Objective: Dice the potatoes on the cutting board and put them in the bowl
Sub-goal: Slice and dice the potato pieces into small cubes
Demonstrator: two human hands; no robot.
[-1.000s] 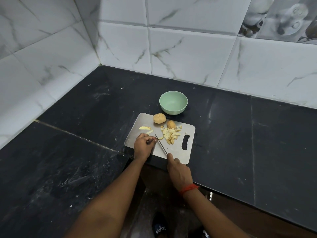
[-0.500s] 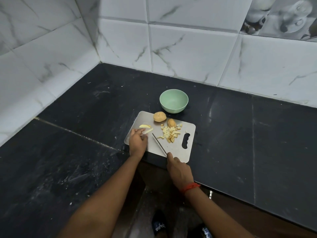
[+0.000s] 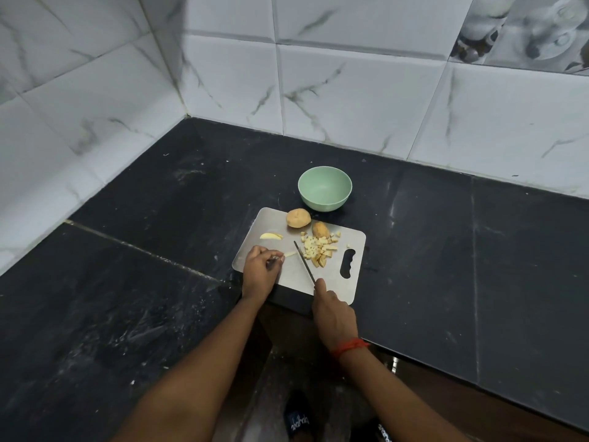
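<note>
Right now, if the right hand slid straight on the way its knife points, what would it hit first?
Probably the whole potato at the cutting board's far edge: the knife in the right hand aims left of the diced pile, toward it. Depth is unclear.

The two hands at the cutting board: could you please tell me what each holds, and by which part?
The right hand grips the knife by its handle. The left hand pinches a potato strip by its left end, at the fingertips.

The left hand (image 3: 259,271) has drawn one potato strip (image 3: 289,254) from the slice (image 3: 271,236) toward the knife (image 3: 304,263).
</note>
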